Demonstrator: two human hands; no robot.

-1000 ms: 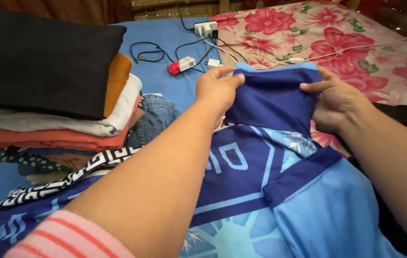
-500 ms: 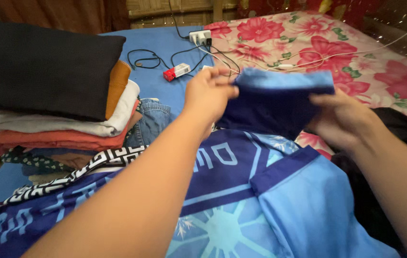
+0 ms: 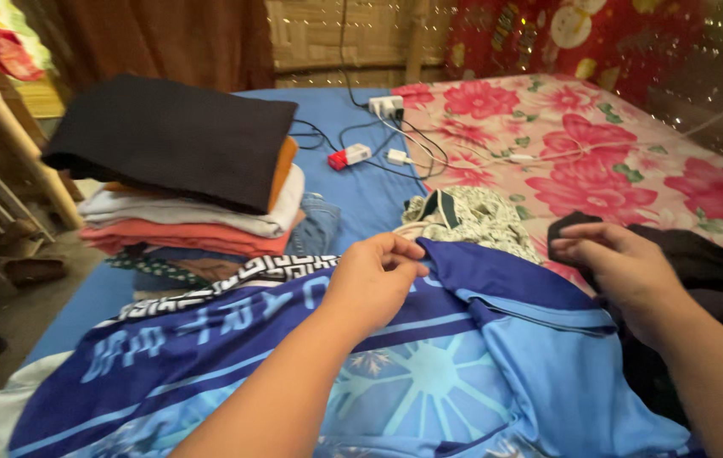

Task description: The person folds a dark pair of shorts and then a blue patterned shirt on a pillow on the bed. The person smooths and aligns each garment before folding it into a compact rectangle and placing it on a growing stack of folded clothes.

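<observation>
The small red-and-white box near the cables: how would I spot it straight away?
Find the stack of folded clothes on the blue sheet. Just right of its black top piece lies the red-and-white box, beside the white power strip; it alone there has a red end.

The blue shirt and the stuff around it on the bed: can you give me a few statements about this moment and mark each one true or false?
1. The left hand pinches the dark blue edge of the blue shirt. True.
2. The right hand grips the blue shirt too. False: it holds a corner of the black garment beside the shirt.
3. The pile of folded clothes has a black piece on top. True.
4. The red and white small box sits on top of the folded pile. False: it lies on the blue sheet near the cables.
5. The flowered cover is green. False: it is pink with red flowers.
</observation>
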